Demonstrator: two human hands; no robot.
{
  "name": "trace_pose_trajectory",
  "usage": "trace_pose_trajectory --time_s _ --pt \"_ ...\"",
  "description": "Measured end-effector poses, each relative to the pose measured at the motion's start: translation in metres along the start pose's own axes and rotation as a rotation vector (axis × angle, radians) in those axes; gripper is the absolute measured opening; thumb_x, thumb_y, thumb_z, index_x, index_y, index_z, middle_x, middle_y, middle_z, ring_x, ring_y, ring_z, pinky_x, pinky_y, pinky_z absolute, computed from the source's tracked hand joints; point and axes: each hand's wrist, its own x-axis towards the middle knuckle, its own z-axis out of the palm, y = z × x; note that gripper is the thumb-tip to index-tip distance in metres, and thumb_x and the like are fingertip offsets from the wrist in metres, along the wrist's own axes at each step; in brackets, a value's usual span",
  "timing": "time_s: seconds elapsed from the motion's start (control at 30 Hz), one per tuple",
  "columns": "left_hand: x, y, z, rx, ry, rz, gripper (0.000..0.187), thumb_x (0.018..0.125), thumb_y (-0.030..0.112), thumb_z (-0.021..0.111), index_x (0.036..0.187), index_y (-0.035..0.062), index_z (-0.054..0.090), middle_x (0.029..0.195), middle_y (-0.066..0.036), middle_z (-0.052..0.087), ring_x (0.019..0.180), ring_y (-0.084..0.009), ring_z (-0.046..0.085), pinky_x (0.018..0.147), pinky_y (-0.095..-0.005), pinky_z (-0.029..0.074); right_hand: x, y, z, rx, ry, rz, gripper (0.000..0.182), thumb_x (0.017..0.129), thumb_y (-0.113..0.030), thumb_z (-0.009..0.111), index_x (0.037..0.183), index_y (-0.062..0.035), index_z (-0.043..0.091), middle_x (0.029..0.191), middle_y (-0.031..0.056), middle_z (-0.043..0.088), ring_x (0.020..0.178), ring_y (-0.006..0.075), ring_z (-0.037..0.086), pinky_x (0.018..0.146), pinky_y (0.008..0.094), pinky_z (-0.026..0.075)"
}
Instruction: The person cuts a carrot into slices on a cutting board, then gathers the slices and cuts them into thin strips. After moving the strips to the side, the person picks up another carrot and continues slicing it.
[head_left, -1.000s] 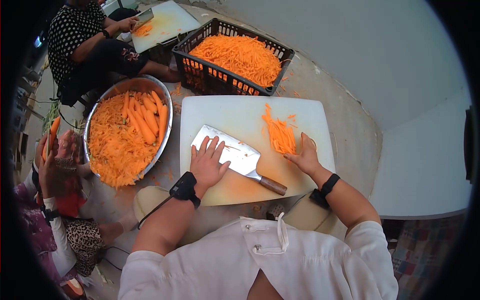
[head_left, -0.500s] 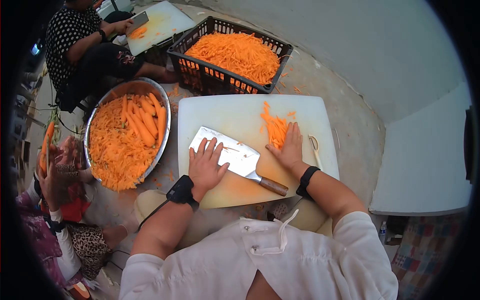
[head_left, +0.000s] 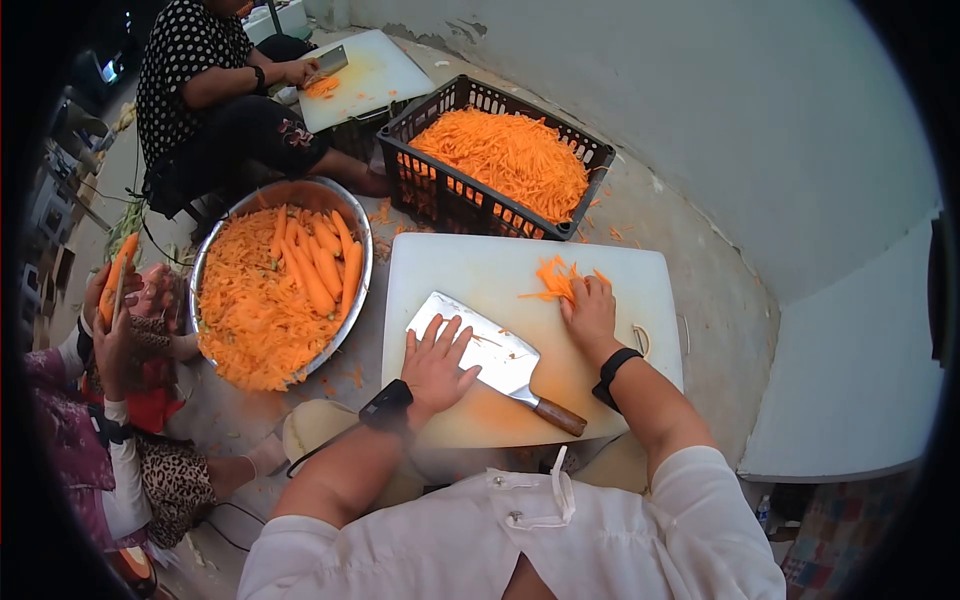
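Observation:
A cleaver (head_left: 512, 365) lies flat on the white cutting board (head_left: 630, 265), its wooden handle angled toward my body. Across the blade rests my left hand (head_left: 438, 366), fingers spread and flat. Farther right, my right hand (head_left: 592, 315) has its fingers curled round a small bunch of carrot shreds (head_left: 550, 277) near the board's far side; some shreds stick out past the fingertips. A pale peeler (head_left: 641, 343), partly hidden by my wrist, sits by the board's right edge.
Beyond the board stands a black crate (head_left: 480, 210) heaped with carrot shreds. To the left, a metal basin (head_left: 369, 250) holds shreds and whole carrots. One person cuts at another board (head_left: 385, 70); another, at far left, holds a carrot (head_left: 118, 280). A wall rises at right.
My right hand has gone from lying flat beside the shreds to closing round them. My left hand stays on the blade. The whole view has shifted, with things now lower and farther right.

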Motion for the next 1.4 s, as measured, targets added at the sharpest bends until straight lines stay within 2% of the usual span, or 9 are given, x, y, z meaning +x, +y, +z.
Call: trace_pose_trajectory --time_s 0.3,0.53,0.63,0.8,1.03,1.13,1.23,1.3,1.4 --pt "-0.003 -0.002 0.003 -0.029 0.036 0.023 0.055 0.081 0.040 0.056 0.126 0.0099 0.046 0.136 -0.012 0.037 0.129 -0.0337 0.028 0.097 -0.0622 0.025 -0.012 0.004 -0.025 -0.021 -0.267 0.034 0.032 0.075 -0.014 0.061 0.103 -0.0053 0.048 0.099 0.0166 0.050 0.084 0.0353 0.057 0.072 0.0407 0.050" --pt "-0.002 -0.003 0.005 -0.034 0.010 0.004 0.057 0.082 0.041 0.055 0.128 0.0105 0.045 0.138 -0.011 0.037 0.131 -0.0330 0.026 0.099 -0.0619 0.023 -0.012 0.024 -0.035 0.107 -0.409 0.123 0.027 0.075 -0.008 0.057 0.101 -0.0017 0.051 0.092 0.0243 0.058 0.085 0.0388 0.058 0.075 0.0413 0.049" --pt "-0.002 -0.003 0.003 -0.048 -0.007 -0.006 0.058 0.082 0.042 0.053 0.129 0.0107 0.044 0.139 -0.010 0.036 0.131 -0.0325 0.026 0.101 -0.0617 0.022 -0.016 0.023 -0.057 0.303 -0.530 0.308 0.026 0.076 -0.002 0.053 0.102 -0.0002 0.055 0.090 0.0190 0.063 0.080 0.0306 0.063 0.072 0.0364 0.051" --pt "-0.002 -0.003 0.001 -0.057 -0.037 -0.023 0.058 0.083 0.044 0.052 0.130 0.0111 0.043 0.140 -0.009 0.035 0.132 -0.0322 0.025 0.101 -0.0619 0.020 -0.027 0.016 -0.098 1.076 -0.665 0.722 0.027 0.078 0.002 0.052 0.104 0.0038 0.056 0.085 0.0071 0.061 0.071 0.0159 0.061 0.058 0.0294 0.051" --pt "-0.004 -0.003 0.001 -0.094 -0.007 -0.010 0.058 0.081 0.042 0.056 0.129 0.0110 0.045 0.139 -0.010 0.035 0.132 -0.0322 0.025 0.100 -0.0629 0.021 -0.011 0.021 -0.106 0.894 -0.892 0.704 0.027 0.078 0.004 0.051 0.105 0.0028 0.058 0.087 0.0090 0.063 0.068 0.0167 0.062 0.062 0.0286 0.053" --pt "-0.003 -0.003 0.000 -0.097 0.000 -0.001 0.058 0.080 0.042 0.056 0.128 0.0107 0.046 0.139 -0.010 0.036 0.131 -0.0323 0.025 0.100 -0.0632 0.022 0.053 -0.008 -0.120 0.903 -0.814 0.644 0.027 0.079 0.002 0.054 0.105 0.0007 0.059 0.090 0.0090 0.064 0.072 0.0161 0.063 0.063 0.0295 0.053" --pt "-0.003 -0.003 -0.001 -0.109 -0.011 -0.004 0.057 0.080 0.042 0.056 0.128 0.0123 0.047 0.139 -0.009 0.036 0.132 -0.0321 0.025 0.100 -0.0629 0.022 0.154 -0.036 -0.123 0.895 -0.504 0.413 0.018 0.082 -0.004 0.057 0.100 -0.0026 0.056 0.074 0.0041 0.058 0.059 0.0114 0.056 0.050 0.0274 0.047" --pt "-0.003 -0.003 -0.003 -0.108 -0.018 -0.006 0.057 0.080 0.042 0.056 0.128 0.0124 0.047 0.139 -0.009 0.036 0.131 -0.0320 0.025 0.099 -0.0628 0.022 0.219 -0.056 -0.144 0.855 -0.470 0.298 0.031 0.088 -0.024 0.056 0.109 -0.0027 0.050 0.086 0.0076 0.058 0.073 0.0147 0.057 0.062 0.0295 0.048" --pt "-0.002 -0.003 -0.004 -0.109 -0.017 -0.002 0.057 0.081 0.042 0.056 0.128 0.0122 0.047 0.138 -0.009 0.036 0.131 -0.0320 0.026 0.099 -0.0628 0.022 0.249 -0.075 -0.149 0.672 -0.156 0.440 0.049 0.088 -0.029 0.055 0.124 0.0001 0.042 0.096 0.0105 0.057 0.087 0.0186 0.056 0.078 0.0314 0.046"
